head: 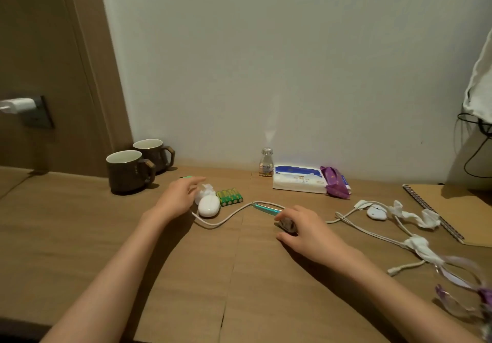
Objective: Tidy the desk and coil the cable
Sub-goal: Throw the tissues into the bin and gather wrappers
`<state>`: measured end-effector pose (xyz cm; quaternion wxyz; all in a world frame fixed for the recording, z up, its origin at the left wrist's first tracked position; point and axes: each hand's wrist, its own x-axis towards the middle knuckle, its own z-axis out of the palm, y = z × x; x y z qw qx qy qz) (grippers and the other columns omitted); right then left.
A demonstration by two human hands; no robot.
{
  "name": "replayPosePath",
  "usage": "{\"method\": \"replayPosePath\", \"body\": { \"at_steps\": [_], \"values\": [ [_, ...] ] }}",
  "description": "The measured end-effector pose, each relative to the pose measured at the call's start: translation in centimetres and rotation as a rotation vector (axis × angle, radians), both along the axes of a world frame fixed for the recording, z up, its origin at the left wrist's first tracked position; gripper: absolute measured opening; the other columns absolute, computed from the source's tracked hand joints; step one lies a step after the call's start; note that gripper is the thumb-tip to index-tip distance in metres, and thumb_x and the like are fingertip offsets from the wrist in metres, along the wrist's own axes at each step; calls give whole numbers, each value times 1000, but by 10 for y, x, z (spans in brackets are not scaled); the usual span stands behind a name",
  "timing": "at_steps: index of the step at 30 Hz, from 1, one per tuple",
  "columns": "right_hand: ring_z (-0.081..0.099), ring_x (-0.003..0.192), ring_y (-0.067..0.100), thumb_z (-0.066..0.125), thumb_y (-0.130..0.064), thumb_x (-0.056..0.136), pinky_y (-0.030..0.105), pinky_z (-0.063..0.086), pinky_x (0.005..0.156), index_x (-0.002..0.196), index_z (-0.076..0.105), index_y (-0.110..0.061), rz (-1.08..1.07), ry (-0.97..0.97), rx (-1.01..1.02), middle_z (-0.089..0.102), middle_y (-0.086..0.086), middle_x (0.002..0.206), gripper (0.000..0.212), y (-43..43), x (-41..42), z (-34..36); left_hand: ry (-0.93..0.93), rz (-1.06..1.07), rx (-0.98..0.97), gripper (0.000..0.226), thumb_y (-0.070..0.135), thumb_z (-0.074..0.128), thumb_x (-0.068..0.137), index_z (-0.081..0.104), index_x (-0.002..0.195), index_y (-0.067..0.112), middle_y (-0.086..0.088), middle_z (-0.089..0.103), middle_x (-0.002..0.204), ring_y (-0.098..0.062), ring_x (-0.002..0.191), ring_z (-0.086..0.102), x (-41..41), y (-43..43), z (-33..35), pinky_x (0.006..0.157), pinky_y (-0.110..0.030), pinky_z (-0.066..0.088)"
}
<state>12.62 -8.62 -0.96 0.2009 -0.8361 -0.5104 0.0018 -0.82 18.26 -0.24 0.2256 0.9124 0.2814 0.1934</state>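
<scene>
Head view is giving me no readable writing; labels on the bottle (266,163) and tissue pack (298,181) are blurring out; I am counting two mugs (127,175), four green batteries (230,197), one notebook (460,209); the white cable (213,225) is snaking across the desk (106,236), starting just beside my left hand (181,199) and passing behind my right hand (308,229); my hands are lying apart, the left hovering relaxed beside a white oval device (209,206), the right curling around a small dark thing (288,226), possibly a wrapper.
</scene>
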Motion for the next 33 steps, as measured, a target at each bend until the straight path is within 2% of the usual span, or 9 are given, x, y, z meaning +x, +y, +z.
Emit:
{"method": "replayPosePath", "body": {
  "at_steps": [4,7,13,18,21,26,29,31,33],
  "values": [
    [53,102,10,62,-29,89,22,43,89,119,57,-27,-9,-16,104,60,-8,109,30,1,5,-14,101,-52,-10,41,10,51,94,52,133,24,-4,55,135,-22,119,53,10,2,-3,96,-34,43],
    [53,99,9,60,-24,90,21,41,86,115,60,-26,-9,-24,185,62,-10,104,25,1,8,-22,92,-20,22,37,10,55,92,59,127,21,-3,59,130,-22,114,55,16,6,-10,91,-34,46],
    [55,93,7,63,-24,89,20,42,81,112,62,-26,-17,-51,256,64,-10,100,23,3,10,-31,-208,128,64,19,16,62,89,73,104,20,-3,72,105,-13,88,60,21,10,-11,74,-28,48],
    [55,81,1,67,-22,87,18,43,72,111,61,-26,-17,34,376,64,-13,93,25,3,8,-28,-508,180,9,21,27,60,90,72,106,21,1,73,99,-6,84,63,17,1,25,71,-24,50],
    [58,83,-2,68,-22,86,12,46,70,108,60,-27,-15,121,447,65,-16,94,23,0,4,-20,-625,124,-88,20,28,62,89,72,105,22,0,73,94,-6,81,64,9,-16,47,71,-25,51],
    [63,91,3,71,-20,84,15,51,79,102,60,-23,5,232,556,67,-12,96,21,-4,-17,1,-724,14,-177,16,24,66,86,74,100,23,2,73,87,-15,80,68,-25,-51,65,77,-37,58],
    [63,90,0,73,-20,82,10,48,78,99,63,-25,71,273,612,68,-13,94,20,-5,-43,17,-729,-26,-187,16,23,66,87,74,100,22,3,73,89,-11,80,66,-58,-74,65,68,-22,55],
    [63,90,2,74,-20,80,13,50,79,99,64,-25,130,298,635,67,-14,93,22,-6,-65,26,-725,-28,-196,15,21,66,87,74,100,22,1,73,90,-5,78,64,-85,-90,64,65,-13,50],
    [64,90,5,75,-21,79,18,53,79,100,65,-22,200,318,648,66,-13,95,23,-7,-89,32,-715,1,-208,16,18,65,87,73,99,22,1,73,91,-5,78,64,-114,-105,61,67,-15,53]
  ]
}}
